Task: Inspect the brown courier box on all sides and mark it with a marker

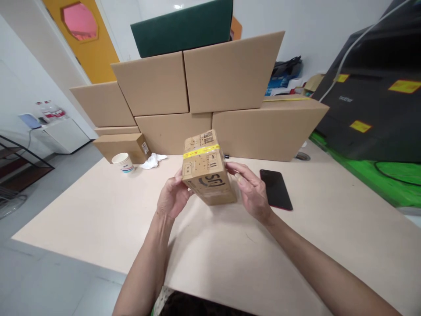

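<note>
A small brown cardboard box [210, 175] with black print and a strip of yellow tape across its top is in the middle of the table, between my hands. My left hand [174, 195] grips its left side near the front corner, with some fingertips hidden behind it. On the other side, my right hand [250, 186] has its fingers against the box's right face, thumb close to them. Whether the box's base rests fully on the table cannot be made out. Just right of my right hand lies a black phone [275, 189] with its dark screen up.
Large cardboard boxes [230, 74] are stacked along the table's [82, 210] back, a dark green box [184, 28] on top. A paper cup [123, 162], crumpled tissue [153, 160] and flat carton [120, 145] sit at the back left. A black case [378, 96] stands at right.
</note>
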Motion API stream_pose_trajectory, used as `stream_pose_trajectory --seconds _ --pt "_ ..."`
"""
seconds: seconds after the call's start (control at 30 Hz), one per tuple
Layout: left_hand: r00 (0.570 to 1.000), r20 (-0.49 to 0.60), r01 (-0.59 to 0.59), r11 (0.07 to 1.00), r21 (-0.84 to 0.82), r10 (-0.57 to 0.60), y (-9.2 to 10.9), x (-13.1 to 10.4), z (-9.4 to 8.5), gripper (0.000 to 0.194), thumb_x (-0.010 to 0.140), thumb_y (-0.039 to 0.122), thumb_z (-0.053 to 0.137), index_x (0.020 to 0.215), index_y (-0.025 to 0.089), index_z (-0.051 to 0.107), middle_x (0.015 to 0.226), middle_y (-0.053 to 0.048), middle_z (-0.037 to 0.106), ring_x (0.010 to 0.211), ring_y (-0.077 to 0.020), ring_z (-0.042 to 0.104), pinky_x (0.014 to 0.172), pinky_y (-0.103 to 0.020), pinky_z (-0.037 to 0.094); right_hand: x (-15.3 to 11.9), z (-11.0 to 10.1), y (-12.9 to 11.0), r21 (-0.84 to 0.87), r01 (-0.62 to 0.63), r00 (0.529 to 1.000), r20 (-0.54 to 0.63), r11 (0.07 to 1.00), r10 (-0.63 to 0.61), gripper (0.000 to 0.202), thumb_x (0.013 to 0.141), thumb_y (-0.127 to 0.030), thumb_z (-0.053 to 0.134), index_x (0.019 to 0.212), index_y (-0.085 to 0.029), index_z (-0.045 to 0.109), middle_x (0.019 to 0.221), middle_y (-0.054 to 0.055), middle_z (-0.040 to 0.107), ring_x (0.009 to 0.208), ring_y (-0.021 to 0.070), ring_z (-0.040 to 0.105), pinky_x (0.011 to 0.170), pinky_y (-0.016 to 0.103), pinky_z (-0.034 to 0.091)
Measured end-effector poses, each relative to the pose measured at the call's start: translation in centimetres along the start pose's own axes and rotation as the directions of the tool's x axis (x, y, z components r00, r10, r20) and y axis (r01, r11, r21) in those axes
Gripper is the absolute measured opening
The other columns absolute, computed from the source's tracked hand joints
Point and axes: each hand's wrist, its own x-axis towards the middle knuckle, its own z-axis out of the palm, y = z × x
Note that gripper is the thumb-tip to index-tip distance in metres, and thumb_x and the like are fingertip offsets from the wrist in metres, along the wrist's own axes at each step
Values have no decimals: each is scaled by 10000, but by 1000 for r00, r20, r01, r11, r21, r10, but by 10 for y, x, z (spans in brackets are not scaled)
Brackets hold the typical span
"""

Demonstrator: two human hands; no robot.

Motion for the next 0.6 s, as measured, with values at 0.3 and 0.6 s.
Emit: stream_pose_trajectory --seconds 0.3,0.6 --pt "973 71 -228 968 109 221 -19 0 10 709 636 222 701 1335 280 596 1525 -33 546 1478 -336 407 1200 -467 358 5 -5 6 -19 -93 992 -84 995 92 410 960 -523 546 1289 -321 685 1011 36 723 1074 260 669 1112 514 441" --pt "992 -28 -115 972 207 123 -37 9 10 544 885 649 633 1235 240 705 1426 -63 656 1463 -331 448 1201 -452 337 14 -4 19 3 -332 898 -306 943 317 461 851 -649 629 1104 -279 735 1260 68 733 1238 296 625 1102 532 446"
